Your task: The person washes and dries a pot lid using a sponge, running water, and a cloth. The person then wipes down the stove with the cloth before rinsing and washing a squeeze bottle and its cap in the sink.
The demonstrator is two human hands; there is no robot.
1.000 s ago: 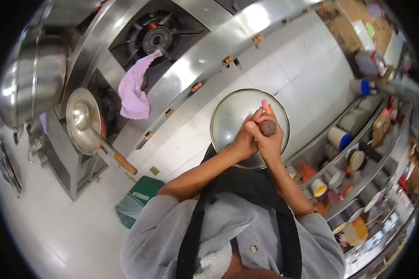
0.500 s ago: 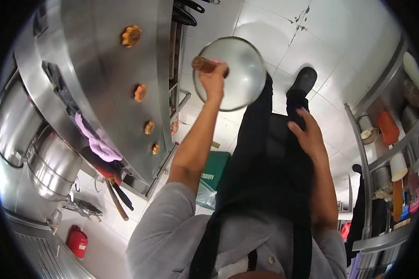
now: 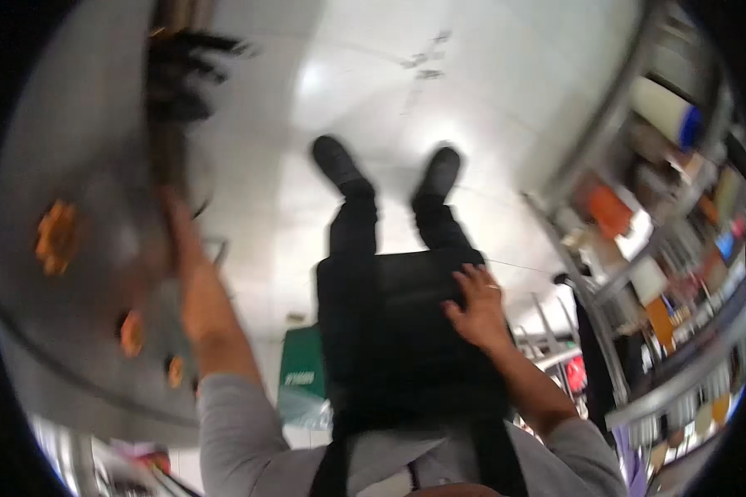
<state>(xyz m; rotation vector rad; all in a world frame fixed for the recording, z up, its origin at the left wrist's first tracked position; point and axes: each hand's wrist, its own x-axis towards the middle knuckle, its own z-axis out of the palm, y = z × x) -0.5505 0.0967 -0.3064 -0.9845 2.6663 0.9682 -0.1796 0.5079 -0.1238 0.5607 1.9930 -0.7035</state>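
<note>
The picture is heavily motion-blurred. My left hand (image 3: 181, 248) reaches up and left against the steel stove front (image 3: 83, 166). A brown streak (image 3: 167, 157), possibly a wooden handle, runs up from its fingers, and the blur hides the grip. My right hand (image 3: 475, 308) lies flat on my black apron (image 3: 389, 331) with its fingers spread and nothing in it. A ring shows on one finger. Below the apron my two black shoes (image 3: 337, 163) stand on the white tiled floor (image 3: 373, 74).
Orange knobs (image 3: 54, 236) line the stove front, and a dark burner grate (image 3: 186, 62) shows at the top left. Steel shelves (image 3: 638, 215) crowded with containers and cups run along the right. A green bin (image 3: 302, 364) stands on the floor beside my left leg.
My view has swung further down and left. My left arm has carried the round steel pan with the wooden handle toward the stove. My right hand has settled on the apron.
</note>
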